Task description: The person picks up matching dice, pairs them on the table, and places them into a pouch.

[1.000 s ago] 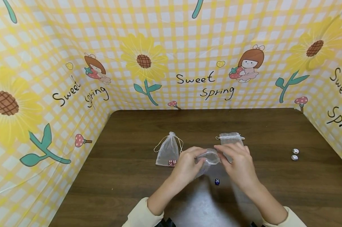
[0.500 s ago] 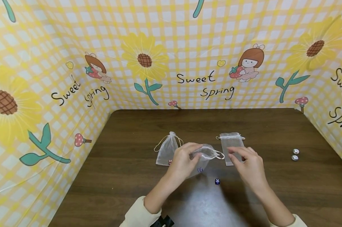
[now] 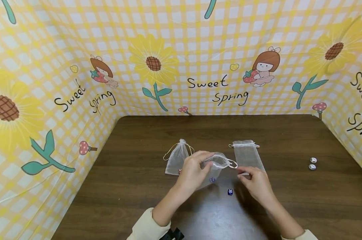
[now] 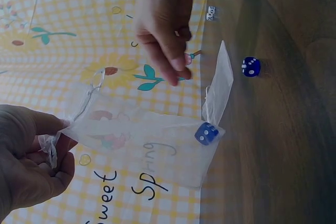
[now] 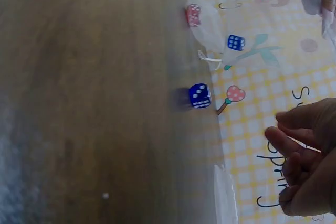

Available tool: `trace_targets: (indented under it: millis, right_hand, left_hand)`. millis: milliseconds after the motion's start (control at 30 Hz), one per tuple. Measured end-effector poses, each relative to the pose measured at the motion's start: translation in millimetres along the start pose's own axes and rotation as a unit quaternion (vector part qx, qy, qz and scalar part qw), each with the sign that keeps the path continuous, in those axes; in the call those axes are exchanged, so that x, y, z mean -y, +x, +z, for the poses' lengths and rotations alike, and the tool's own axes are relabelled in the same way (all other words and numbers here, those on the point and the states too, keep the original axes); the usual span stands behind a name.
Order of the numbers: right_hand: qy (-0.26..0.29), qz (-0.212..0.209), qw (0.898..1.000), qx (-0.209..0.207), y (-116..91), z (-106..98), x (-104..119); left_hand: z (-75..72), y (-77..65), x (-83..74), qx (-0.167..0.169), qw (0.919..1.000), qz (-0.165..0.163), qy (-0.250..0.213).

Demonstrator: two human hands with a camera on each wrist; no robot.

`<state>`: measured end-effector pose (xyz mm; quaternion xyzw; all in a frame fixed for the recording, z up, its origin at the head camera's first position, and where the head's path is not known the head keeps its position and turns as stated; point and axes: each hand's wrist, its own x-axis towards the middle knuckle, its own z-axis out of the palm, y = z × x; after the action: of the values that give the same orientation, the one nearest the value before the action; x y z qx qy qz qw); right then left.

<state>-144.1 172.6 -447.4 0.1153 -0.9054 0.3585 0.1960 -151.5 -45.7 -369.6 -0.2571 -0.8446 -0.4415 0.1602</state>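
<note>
My left hand (image 3: 194,171) pinches a sheer white drawstring bag (image 4: 136,135) near its open mouth, and the bag hangs down with its cord looped to the right. One blue die (image 4: 206,133) shows through the mesh at its bottom corner. A second blue die (image 3: 230,192) lies on the table, below and to the right of the bag. My right hand (image 3: 257,185) is above and right of that die, thumb and fingers apart with nothing between them. In the right wrist view those fingertips (image 5: 283,118) stand clear of the loose blue die (image 5: 199,96).
Behind the left hand lies a closed mesh bag (image 3: 176,158) with red dice (image 5: 193,16) in it. A flat mesh bag (image 3: 245,153) lies behind the right hand. Two white dice (image 3: 312,163) sit at the table's right. Patterned cloth (image 3: 199,60) walls the brown table (image 3: 109,200).
My right hand has let go of the bag's mouth, drawn away to the right and come down toward the loose blue die. My left hand still holds the bag, now tilted slightly.
</note>
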Motion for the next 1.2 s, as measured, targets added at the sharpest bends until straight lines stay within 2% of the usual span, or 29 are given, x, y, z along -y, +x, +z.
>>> trace_targets:
  millis: [100,200,267,367,533,933,1067,1200]
  right_hand:
    - [-0.008,0.026,0.997,0.075,-2.3,1.8,-0.9]
    - [-0.019,0.046,0.988,0.145,-4.2,2.6,0.3]
    - [-0.029,0.047,0.983,0.176,-5.8,3.8,1.5]
    - [-0.044,0.024,0.978,0.201,-7.8,6.2,2.8]
    - [-0.069,-0.015,0.977,0.203,-10.6,11.5,4.6]
    - [-0.088,-0.001,0.974,0.206,-13.6,17.3,2.7]
    - [-0.084,-0.004,0.979,0.185,-13.2,15.2,0.0]
    - [-0.056,0.015,0.987,0.152,-10.3,9.1,-0.3]
  left_hand:
    - [0.2,-0.6,0.1,0.001,1.0,0.001,0.001]
    - [0.5,-1.1,1.2,0.0,1.0,0.006,0.003]
    - [0.8,-1.2,1.8,-0.001,1.0,0.008,0.005]
    - [1.1,-1.3,1.9,0.0,1.0,0.008,0.005]
    - [0.8,-1.6,0.3,-0.001,1.0,0.002,0.004]
    - [1.6,-1.9,0.7,-0.003,1.0,0.007,0.006]
    - [1.7,-2.2,0.8,-0.002,1.0,0.006,0.003]
    - [0.8,-2.2,0.5,-0.001,1.0,0.004,0.001]
